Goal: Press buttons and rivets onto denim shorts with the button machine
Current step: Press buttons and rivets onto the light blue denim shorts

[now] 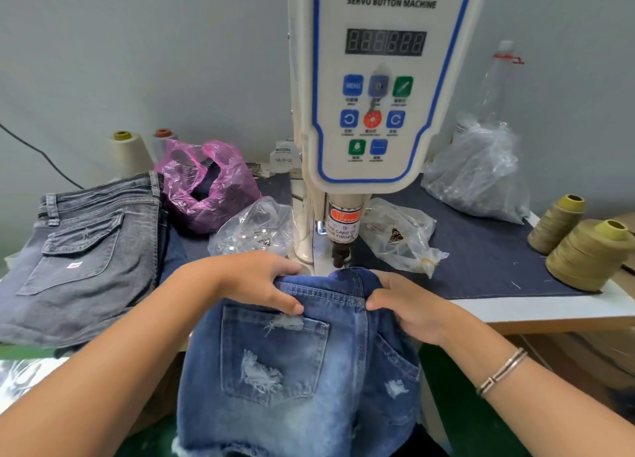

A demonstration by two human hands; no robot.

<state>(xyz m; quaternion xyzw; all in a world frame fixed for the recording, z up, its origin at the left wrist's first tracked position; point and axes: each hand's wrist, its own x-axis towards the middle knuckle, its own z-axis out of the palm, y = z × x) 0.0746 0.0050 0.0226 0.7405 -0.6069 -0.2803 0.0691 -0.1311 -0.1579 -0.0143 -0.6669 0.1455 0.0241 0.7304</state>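
Observation:
Blue distressed denim shorts [309,370] hang off the table's front edge, back pocket facing me, their waistband pushed up under the black punch [340,252] of the white servo button machine [378,95]. My left hand [261,278] grips the waistband on the left, thumb on top of the fabric. On the right, my right hand [409,305] pinches the waistband just below and right of the punch. The die beneath the fabric is hidden.
Grey denim shorts [86,250] lie stacked at left. A pink plastic bag [209,185] and clear bags of metal parts [254,230] [398,233] flank the machine's column; a big clear bag [481,171] sits behind right. Olive thread cones [587,254] stand at the right edge.

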